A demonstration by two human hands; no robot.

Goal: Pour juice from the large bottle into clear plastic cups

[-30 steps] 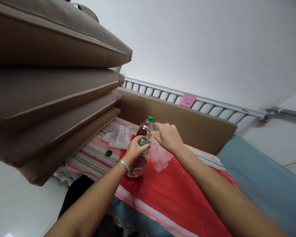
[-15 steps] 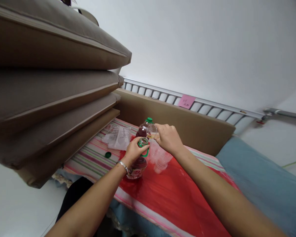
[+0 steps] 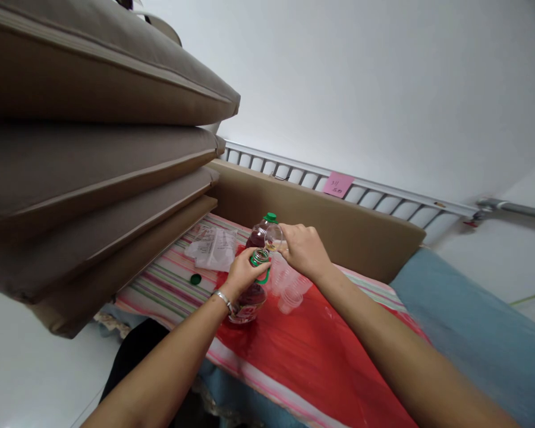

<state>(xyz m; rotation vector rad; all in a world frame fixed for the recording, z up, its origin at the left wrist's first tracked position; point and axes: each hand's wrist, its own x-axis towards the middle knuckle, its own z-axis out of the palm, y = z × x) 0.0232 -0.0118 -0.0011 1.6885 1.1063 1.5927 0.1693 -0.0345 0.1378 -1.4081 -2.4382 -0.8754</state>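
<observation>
My left hand (image 3: 243, 273) is wrapped round the upper part of an uncapped bottle (image 3: 246, 308) with a green neck and dark red contents, standing on red plastic (image 3: 294, 339). In my right hand (image 3: 307, 249) is a small clear cup (image 3: 273, 237), tipped over the open bottle mouth, with a little liquid in it. Behind them stands a second bottle (image 3: 257, 233) with its green cap on. Several clear plastic cups (image 3: 289, 297) lie on the red plastic to the right of the held bottle. A loose green cap (image 3: 195, 279) rests on the striped cloth (image 3: 169, 285).
A crumpled clear plastic bag (image 3: 214, 248) lies left of the bottles. Large stacked brown cushions (image 3: 93, 160) rise at the left. Behind the table are a brown board (image 3: 312, 217) and a white radiator (image 3: 386, 203) bearing a pink note (image 3: 338, 184).
The cup in my right hand looks slightly more tilted, with less liquid in it. My left hand and the bottle have hardly moved.
</observation>
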